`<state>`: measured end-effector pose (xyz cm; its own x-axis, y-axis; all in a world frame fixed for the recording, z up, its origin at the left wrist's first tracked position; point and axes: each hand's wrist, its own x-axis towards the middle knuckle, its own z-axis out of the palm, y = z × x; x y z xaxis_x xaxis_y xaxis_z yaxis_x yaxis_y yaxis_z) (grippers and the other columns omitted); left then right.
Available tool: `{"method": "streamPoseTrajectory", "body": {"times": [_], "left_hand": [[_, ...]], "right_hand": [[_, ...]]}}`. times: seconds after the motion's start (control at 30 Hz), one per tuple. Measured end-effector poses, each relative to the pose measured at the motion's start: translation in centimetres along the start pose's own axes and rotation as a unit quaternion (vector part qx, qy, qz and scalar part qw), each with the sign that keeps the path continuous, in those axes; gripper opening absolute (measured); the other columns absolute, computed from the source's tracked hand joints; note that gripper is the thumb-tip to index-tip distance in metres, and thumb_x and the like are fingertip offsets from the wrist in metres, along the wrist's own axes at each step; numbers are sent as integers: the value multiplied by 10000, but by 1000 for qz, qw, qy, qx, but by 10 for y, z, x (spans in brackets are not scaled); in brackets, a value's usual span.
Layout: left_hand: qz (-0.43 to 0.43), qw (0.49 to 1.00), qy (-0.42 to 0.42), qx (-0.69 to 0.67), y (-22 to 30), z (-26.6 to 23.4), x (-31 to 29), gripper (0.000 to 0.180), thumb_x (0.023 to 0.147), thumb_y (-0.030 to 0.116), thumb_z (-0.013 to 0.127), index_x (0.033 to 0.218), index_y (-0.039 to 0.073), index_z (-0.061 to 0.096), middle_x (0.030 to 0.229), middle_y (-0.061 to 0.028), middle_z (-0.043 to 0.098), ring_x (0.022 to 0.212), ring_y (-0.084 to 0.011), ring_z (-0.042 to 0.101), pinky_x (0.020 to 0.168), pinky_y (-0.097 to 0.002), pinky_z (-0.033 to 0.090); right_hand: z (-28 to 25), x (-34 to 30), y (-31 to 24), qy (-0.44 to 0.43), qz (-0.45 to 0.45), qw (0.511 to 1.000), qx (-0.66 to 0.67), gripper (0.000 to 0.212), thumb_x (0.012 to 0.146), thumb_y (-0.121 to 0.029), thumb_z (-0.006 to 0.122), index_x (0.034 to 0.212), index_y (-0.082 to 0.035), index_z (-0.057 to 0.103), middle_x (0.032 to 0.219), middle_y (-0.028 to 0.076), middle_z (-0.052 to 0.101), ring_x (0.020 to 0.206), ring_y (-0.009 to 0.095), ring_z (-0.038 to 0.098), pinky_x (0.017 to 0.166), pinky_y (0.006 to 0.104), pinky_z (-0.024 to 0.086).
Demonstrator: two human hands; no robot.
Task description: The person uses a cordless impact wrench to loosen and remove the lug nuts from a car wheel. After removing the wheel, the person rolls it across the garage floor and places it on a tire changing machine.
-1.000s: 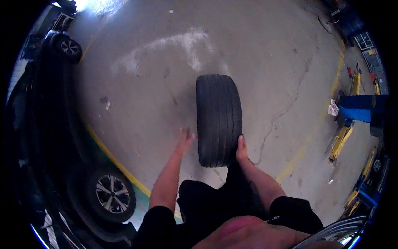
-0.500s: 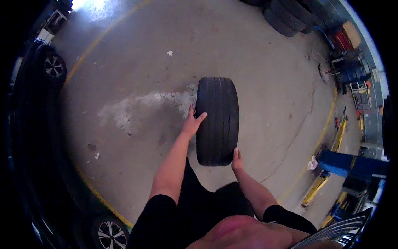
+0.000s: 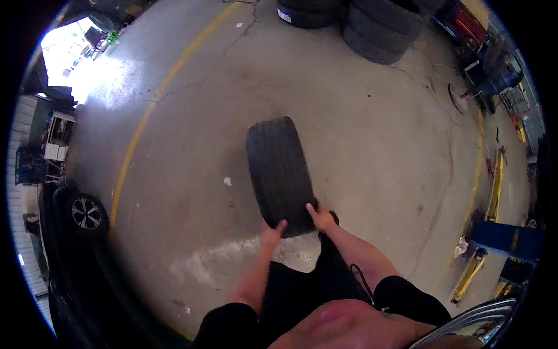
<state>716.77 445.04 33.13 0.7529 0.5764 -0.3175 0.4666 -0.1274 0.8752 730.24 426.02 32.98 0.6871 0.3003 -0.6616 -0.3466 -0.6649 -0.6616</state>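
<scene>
A black car tire (image 3: 279,174) stands on edge in front of me, its grooved tread facing up toward me and its far end tipped slightly left. My left hand (image 3: 272,234) grips the near left edge, with the thumb over the tread and the other fingers hidden round the sidewall. At the near right edge, my right hand (image 3: 321,218) holds the same tire, its thumb also resting on the tread. Whether the tire touches the concrete floor (image 3: 372,151) cannot be made out.
Stacked tires (image 3: 381,32) stand at the far right, beside another dark tire (image 3: 308,13). A dark car with a spoked wheel (image 3: 87,214) is at the left, near a yellow floor line (image 3: 139,128). To the right sits a blue and yellow vehicle lift (image 3: 505,239).
I have moved forward over the floor with the tire. Its far end has turned left. My left hand has shifted from the tire's side to its near end; my right thumb now lies on the tread.
</scene>
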Motion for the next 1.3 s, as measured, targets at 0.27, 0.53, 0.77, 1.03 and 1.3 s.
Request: {"method": "streamPoseTrajectory", "body": {"times": [0.27, 0.53, 0.77, 1.03, 1.3], "left_hand": [[-16, 996, -72, -52, 145, -73, 404, 1133, 857, 446, 846, 1653, -8, 180, 1623, -238, 415, 1472, -375, 448, 1205, -424, 358], [-62, 995, -66, 36, 116, -99, 520, 1188, 800, 387, 902, 1643, 0, 161, 1579, -235, 453, 1456, -368, 451, 1210, -432, 360], [-185, 981, -10, 52, 193, -145, 754, 1065, 775, 462, 906, 1558, -10, 359, 1450, -225, 586, 1356, -362, 567, 1132, -429, 444], [-268, 962, 43, 33, 271, -124, 963, 1025, 805, 774, 723, 1438, -12, 539, 1253, -186, 709, 1103, -343, 715, 919, -414, 569], [-395, 913, -11, 100, 422, -76, 1154, 1146, 811, 935, 511, 1394, -50, 581, 1167, -185, 711, 990, -353, 742, 746, -478, 654]], "right_hand": [[-29, 243, -189, 127, -88, 988, 5, 910, 1006, -664, 545, 1590, 7, 355, 1516, 274, 531, 1422, 375, 514, 1177, 420, 392], [-30, 384, -396, 33, 41, 994, -98, 911, 976, -687, 571, 1566, -14, 403, 1445, 252, 603, 1348, 378, 581, 1134, 450, 441], [-13, 526, -522, 51, -121, 984, -116, 1009, 960, -538, 675, 1642, -7, 155, 1607, 278, 379, 1456, 429, 427, 1198, 474, 377], [-117, 704, -668, 2, -203, 969, -139, 983, 950, -372, 713, 1671, -69, 116, 1673, 217, 308, 1474, 431, 397, 1217, 478, 358], [-215, 861, -736, 47, -320, 943, -81, 772, 972, -197, 673, 1631, -80, 287, 1635, 227, 379, 1412, 407, 482, 1162, 471, 423]]}}
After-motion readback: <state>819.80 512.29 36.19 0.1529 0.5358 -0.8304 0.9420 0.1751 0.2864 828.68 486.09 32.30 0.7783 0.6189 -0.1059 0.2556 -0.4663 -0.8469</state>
